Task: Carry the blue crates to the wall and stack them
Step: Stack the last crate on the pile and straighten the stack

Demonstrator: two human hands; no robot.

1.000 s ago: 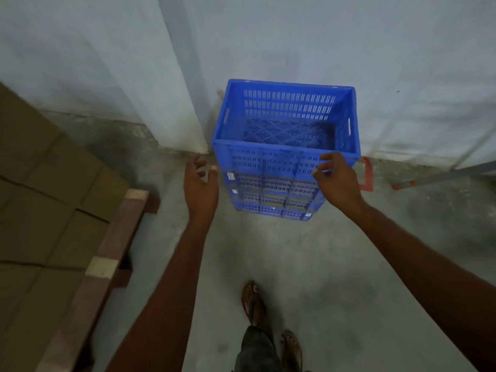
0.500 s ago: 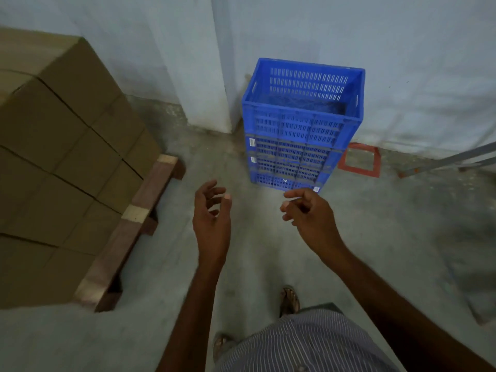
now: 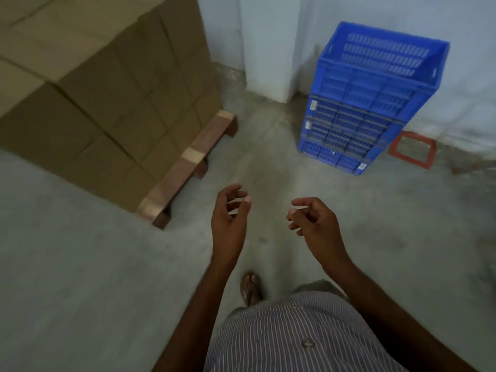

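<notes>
Plainly, the fingers [image 3: 237, 195] of the left hand [image 3: 228, 221] are loosely curled and hold nothing. The fingers [image 3: 302, 203] of the right hand [image 3: 314, 224] hang the same way, bent and relaxed around empty air. The two hands float side by side in the lower middle of the frame, apart from each other and from everything else. Below them a striped shirt [image 3: 281, 339] and one sandalled foot [image 3: 251, 288] show above the concrete floor [image 3: 80, 264]. The blue crates [image 3: 362, 108] stand well away in the upper right, several nested into one stack close to the white wall [image 3: 469, 76] and just beside a pillar [image 3: 268, 49]. A red square frame [image 3: 412, 150] lies on the floor at the stack's right foot. In the upper left, cardboard boxes [image 3: 107, 89] sit piled on a wooden pallet [image 3: 188, 167] whose corner juts toward the open floor. The stack looks settled, so the likely step is going for another crate. Two risks follow: the low pallet corner could catch a foot in an open sandal, and the tall stack could lean or topple if the next crate lands off-square on its rim.
</notes>
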